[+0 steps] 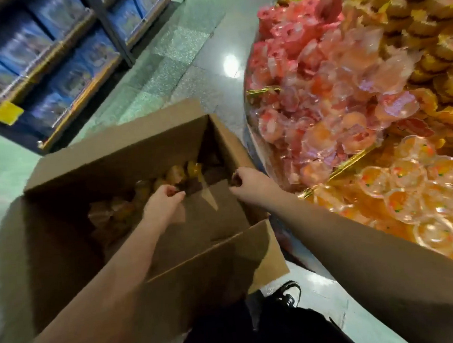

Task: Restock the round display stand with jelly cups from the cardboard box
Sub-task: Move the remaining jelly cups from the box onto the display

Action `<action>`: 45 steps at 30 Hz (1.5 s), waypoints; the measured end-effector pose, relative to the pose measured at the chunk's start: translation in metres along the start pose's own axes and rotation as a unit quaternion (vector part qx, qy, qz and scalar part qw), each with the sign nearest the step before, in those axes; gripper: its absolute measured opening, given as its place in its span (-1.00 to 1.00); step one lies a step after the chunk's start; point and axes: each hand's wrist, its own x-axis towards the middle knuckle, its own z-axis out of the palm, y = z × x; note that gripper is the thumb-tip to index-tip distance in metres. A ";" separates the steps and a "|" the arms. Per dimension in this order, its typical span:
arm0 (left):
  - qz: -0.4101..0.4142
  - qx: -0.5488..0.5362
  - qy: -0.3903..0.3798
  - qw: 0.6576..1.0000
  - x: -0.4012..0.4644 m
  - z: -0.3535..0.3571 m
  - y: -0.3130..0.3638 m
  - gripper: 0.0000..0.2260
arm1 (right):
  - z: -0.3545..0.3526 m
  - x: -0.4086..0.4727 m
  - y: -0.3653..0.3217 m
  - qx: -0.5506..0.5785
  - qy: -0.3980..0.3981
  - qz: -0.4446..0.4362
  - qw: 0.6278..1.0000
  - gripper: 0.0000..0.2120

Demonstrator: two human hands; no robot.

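Gripping inner flap (pixel 213 198) of cardboard box (pixel 107 152) w/ left hand (pixel 163 201), right hand (pixel 250 181)

Dim, warm light with motion blur throughout. An overhead lamp glares off the floor (pixel 231 63); edges bend, wide-angle

The pale tiled floor (pixel 161 77) carries the open cardboard box (pixel 107 152), which sits just beneath the fingers (pixel 168 190) (flaps splayed outward). The round display stand (pixel 252 132) rises just beyond them, rightward.
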 end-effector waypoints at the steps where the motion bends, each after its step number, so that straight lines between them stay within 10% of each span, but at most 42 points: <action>1: -0.021 -0.003 0.008 1.000 0.011 -0.013 -0.023 -0.67 | 0.016 0.015 -0.016 -0.022 -0.009 0.001 1.000 -0.79; 13: -0.258 -0.119 -0.011 0.959 0.116 -0.040 -0.198 -0.61 | 0.153 0.173 -0.067 -0.014 -0.121 0.153 0.981 -0.60; 28: -0.318 -0.381 0.147 0.856 0.197 -0.010 -0.218 -0.33 | 0.239 0.293 -0.086 0.412 -0.058 0.309 0.855 -0.51; 45: -0.359 -0.543 0.180 0.737 0.216 -0.011 -0.211 -0.43 | 0.256 0.266 -0.074 0.448 -0.028 0.304 0.840 -0.55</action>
